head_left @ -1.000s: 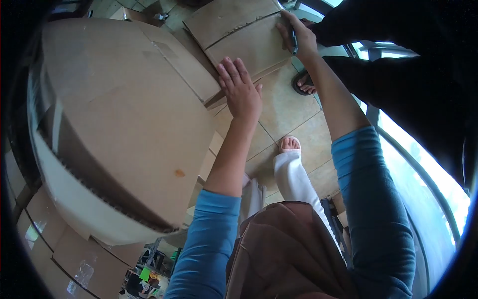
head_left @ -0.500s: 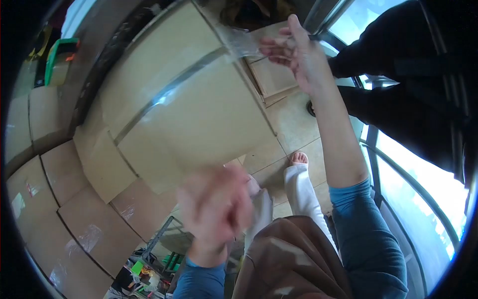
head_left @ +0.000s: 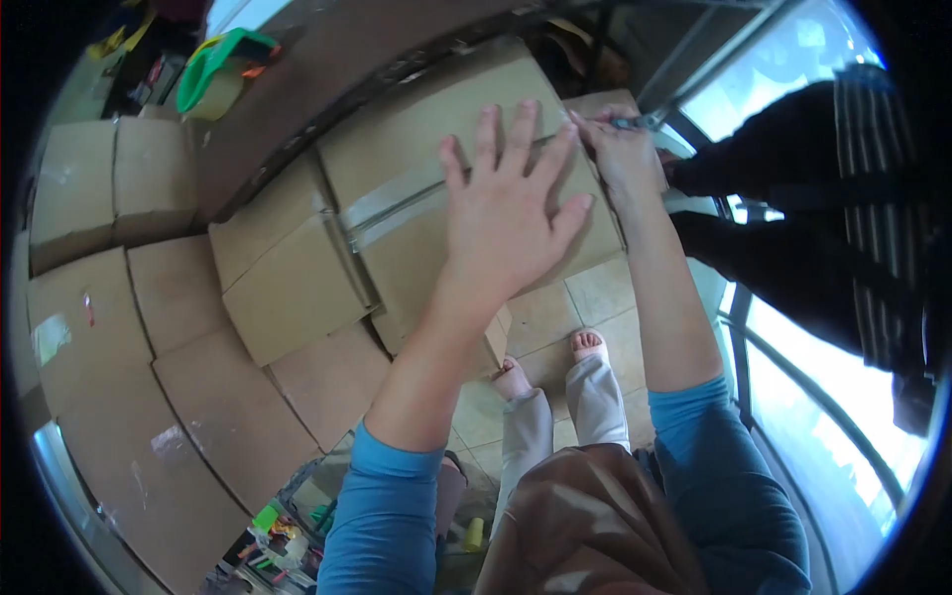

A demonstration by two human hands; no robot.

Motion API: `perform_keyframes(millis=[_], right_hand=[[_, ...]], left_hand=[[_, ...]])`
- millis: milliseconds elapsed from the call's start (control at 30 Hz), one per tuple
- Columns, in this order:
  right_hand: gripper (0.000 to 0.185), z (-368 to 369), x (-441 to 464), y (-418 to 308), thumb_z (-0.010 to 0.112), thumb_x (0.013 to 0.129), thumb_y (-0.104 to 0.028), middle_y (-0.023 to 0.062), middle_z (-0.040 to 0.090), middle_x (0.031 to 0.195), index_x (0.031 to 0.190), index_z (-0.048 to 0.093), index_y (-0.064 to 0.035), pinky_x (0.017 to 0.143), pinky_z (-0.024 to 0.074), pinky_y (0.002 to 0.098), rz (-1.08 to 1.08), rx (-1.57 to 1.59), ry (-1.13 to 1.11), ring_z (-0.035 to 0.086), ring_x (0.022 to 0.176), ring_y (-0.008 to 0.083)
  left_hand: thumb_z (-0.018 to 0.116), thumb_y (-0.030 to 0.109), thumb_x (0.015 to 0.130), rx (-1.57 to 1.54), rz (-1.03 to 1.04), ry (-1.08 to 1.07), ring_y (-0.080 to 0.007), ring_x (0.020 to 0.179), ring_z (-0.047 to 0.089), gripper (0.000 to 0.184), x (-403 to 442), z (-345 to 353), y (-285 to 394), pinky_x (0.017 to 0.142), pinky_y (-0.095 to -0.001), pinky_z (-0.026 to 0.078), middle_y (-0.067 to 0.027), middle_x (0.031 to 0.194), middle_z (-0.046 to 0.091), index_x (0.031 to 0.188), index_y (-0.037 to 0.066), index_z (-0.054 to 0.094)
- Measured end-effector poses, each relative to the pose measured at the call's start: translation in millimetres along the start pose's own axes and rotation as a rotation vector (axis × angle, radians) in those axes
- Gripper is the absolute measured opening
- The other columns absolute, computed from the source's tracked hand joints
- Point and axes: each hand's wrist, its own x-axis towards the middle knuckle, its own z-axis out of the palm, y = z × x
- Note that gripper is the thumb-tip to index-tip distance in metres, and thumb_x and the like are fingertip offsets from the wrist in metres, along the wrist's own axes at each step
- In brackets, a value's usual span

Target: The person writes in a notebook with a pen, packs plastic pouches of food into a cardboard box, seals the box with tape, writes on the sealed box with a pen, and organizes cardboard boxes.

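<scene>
In the head view, my left hand (head_left: pixel 516 203) lies flat with spread fingers on top of a large cardboard box (head_left: pixel 416 238). A strip of clear tape (head_left: pixel 397 203) runs along the box's top seam and passes under that hand. My right hand (head_left: pixel 627 154) is closed at the box's right edge, near the end of the seam. A small blue-grey object (head_left: pixel 635 123) pokes out of its curled fingers; most of it is hidden, so its kind is unclear.
Cardboard boxes (head_left: pixel 198 397) stand packed together at the left. A green tape dispenser (head_left: pixel 223 64) rests on a brown surface (head_left: pixel 297 89) at the back. Someone in dark clothing (head_left: pixel 773 149) is close on the right. Mixed small items (head_left: pixel 283 545) fill the lower left.
My left hand has moved up and forward from near my body onto the box top. My right hand has gone from open fingers to closed, slightly lower. The view has shifted.
</scene>
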Motion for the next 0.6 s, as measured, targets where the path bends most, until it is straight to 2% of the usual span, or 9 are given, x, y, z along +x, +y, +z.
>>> perform_keyframes(millis=[100,167,200,233,300,333,400,467,600], right_hand=[[0.024,-16.7,25.2,33.9,0.069,0.073,-0.008,0.0062,0.061,0.082,0.089,0.053,-0.0037,0.060,0.0477,0.0253,-0.183,-0.300,-0.014,0.060,0.071,0.0150],[0.022,-34.9,32.6,33.8,0.066,0.073,-0.011,0.0064,0.062,0.092,0.094,0.061,-0.0105,0.070,0.0477,0.0296,-0.089,-0.770,0.053,0.059,0.083,0.0169],[0.019,-27.1,24.9,43.9,0.061,0.076,-0.012,0.0089,0.062,0.094,0.095,0.062,-0.0105,0.076,0.0467,0.0326,-0.204,-0.497,0.044,0.059,0.087,0.0199],[0.019,-46.2,46.5,63.2,0.059,0.075,-0.008,0.0093,0.063,0.096,0.094,0.062,-0.0081,0.079,0.0455,0.0321,-0.417,-0.873,-0.051,0.058,0.088,0.0206],[0.023,-34.7,19.5,46.1,0.056,0.072,0.003,0.0090,0.062,0.097,0.094,0.059,-0.0012,0.078,0.0444,0.0298,-0.449,-0.660,-0.096,0.057,0.087,0.0175],[0.022,-31.9,18.4,42.7,0.056,0.075,0.002,0.0100,0.062,0.096,0.097,0.058,-0.0002,0.077,0.0444,0.0289,-0.489,-0.385,-0.005,0.056,0.085,0.0167],[0.022,13.4,-25.5,-1.2,0.058,0.078,-0.002,0.0105,0.061,0.095,0.100,0.056,0.0018,0.077,0.0443,0.0272,-0.542,-0.263,0.015,0.055,0.084,0.0145],[0.022,24.6,-54.5,-17.6,0.057,0.081,-0.005,0.0142,0.061,0.097,0.102,0.056,0.0017,0.079,0.0443,0.0307,-0.463,-0.714,-0.101,0.058,0.085,0.0199],[0.023,32.7,-51.0,-2.5,0.054,0.083,-0.006,0.0179,0.061,0.097,0.105,0.056,0.0002,0.080,0.0437,0.0351,-0.453,-0.803,-0.019,0.059,0.089,0.0280]], left_hand=[[0.052,0.050,0.073,-0.161,-0.045,-0.089,-0.0390,0.127,0.026,0.061,8.1,-11.3,-0.1,0.095,-0.0649,0.015,-0.0150,0.136,0.034,0.125,0.019,0.046],[0.053,0.051,0.070,-0.246,-0.073,-0.095,-0.0407,0.128,0.021,0.063,7.3,-11.2,-1.4,0.094,-0.0685,0.012,-0.0167,0.134,0.035,0.123,0.018,0.048],[0.054,0.052,0.069,-0.289,-0.082,-0.073,-0.0406,0.129,0.018,0.066,2.6,-6.2,-5.7,0.096,-0.0685,0.009,-0.0174,0.136,0.032,0.126,0.018,0.046],[0.054,0.052,0.069,-0.287,-0.083,-0.095,-0.0405,0.130,0.017,0.070,-1.2,-14.0,-6.1,0.096,-0.0686,0.008,-0.0182,0.136,0.031,0.128,0.018,0.043],[0.054,0.052,0.068,-0.322,-0.080,-0.104,-0.0409,0.130,0.017,0.073,-3.4,-19.7,-9.8,0.096,-0.0683,0.009,-0.0179,0.136,0.031,0.130,0.015,0.041],[0.054,0.052,0.068,-0.317,-0.079,-0.107,-0.0409,0.130,0.016,0.075,-7.8,-24.1,-9.5,0.096,-0.0683,0.009,-0.0175,0.136,0.031,0.130,0.013,0.040],[0.056,0.049,0.067,-0.316,-0.088,-0.102,-0.0394,0.130,0.017,0.077,-13.7,-33.9,-13.6,0.097,-0.0672,0.010,-0.0175,0.136,0.030,0.130,0.010,0.038],[0.058,0.047,0.066,-0.327,-0.095,-0.107,-0.0380,0.131,0.018,0.080,-16.8,-33.9,-9.5,0.098,-0.0661,0.010,-0.0175,0.136,0.030,0.131,0.006,0.036],[0.066,0.033,0.064,-0.615,-0.130,-0.008,-0.0331,0.131,0.021,0.080,-19.0,-16.3,-31.2,0.103,-0.0583,0.011,-0.0185,0.137,0.029,0.129,0.000,0.032]])
